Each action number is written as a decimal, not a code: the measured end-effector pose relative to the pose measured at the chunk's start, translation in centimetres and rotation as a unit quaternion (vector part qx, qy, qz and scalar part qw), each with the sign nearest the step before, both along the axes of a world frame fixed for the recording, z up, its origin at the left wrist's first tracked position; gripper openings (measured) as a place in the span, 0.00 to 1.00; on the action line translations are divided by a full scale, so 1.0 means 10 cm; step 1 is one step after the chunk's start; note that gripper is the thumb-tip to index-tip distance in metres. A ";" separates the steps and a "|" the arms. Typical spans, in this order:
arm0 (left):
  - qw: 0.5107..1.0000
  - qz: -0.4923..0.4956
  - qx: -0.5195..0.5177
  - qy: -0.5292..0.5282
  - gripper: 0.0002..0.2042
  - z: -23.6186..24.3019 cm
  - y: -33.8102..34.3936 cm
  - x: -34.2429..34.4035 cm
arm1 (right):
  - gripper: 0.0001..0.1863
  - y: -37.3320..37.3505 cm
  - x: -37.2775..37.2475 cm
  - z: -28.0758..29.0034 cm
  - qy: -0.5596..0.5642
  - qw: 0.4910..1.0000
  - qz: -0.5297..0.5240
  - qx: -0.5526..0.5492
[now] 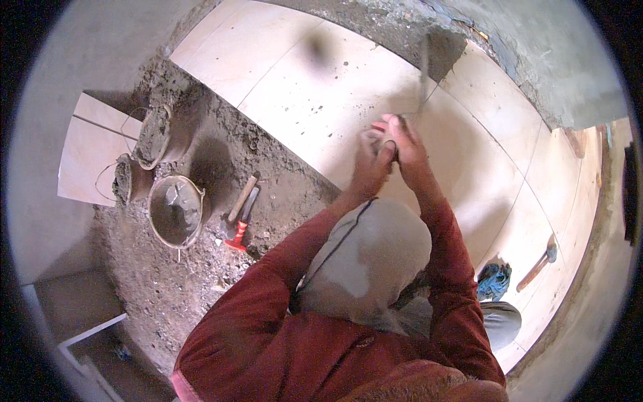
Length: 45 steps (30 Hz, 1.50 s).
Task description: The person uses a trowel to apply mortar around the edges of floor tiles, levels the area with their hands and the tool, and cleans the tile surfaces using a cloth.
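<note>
**Both hands closed on a small object over the tiled floor**

At upper centre of the frame, the left hand (370, 155) and right hand (404, 139) are pressed together, each grip closed around one small reddish object (383, 127); what it is cannot be told. Pale floor tiles (301, 87) are laid beneath. At left, three buckets (175, 211) are counted on the mortar bed (167, 288), with two hand tools (240, 213) beside them. One mallet (538, 264) and one blue cloth (494, 280) are seen at lower right.

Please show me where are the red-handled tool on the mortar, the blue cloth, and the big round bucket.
Red-handled tool (238, 236): head view, on its red grip.
Blue cloth (494, 280): head view, on the middle of the crumpled fabric.
Big round bucket (153, 201): head view, on its left rim.
</note>
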<state>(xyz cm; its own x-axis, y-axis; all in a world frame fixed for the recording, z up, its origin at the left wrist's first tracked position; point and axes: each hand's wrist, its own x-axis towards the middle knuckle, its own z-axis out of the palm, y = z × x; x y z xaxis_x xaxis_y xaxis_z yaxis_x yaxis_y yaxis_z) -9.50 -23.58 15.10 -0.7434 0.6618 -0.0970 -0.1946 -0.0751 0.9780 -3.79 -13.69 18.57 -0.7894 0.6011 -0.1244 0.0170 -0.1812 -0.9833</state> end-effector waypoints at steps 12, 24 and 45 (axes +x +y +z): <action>0.654 -0.007 -0.480 0.585 0.32 -1.48 0.95 -1.50 | 0.23 2.30 0.86 0.20 -0.296 0.922 -0.120 0.217; 0.705 0.005 -0.486 0.516 0.34 -1.29 1.10 -1.47 | 0.25 4.48 -0.02 -0.27 -0.463 0.800 -0.076 0.374; 0.723 -0.036 -0.503 0.472 0.36 -1.08 1.14 -1.50 | 0.23 5.80 -0.57 -0.76 -0.573 0.699 0.008 0.428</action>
<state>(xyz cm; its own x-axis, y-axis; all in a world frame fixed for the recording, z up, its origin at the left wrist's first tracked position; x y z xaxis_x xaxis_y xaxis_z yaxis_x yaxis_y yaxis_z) -24.48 -12.14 4.34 -0.7606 0.6486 -0.0283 0.6264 0.7446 0.2304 -9.54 44.33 11.00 -0.4745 0.8342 -0.2811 0.8771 0.4749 -0.0714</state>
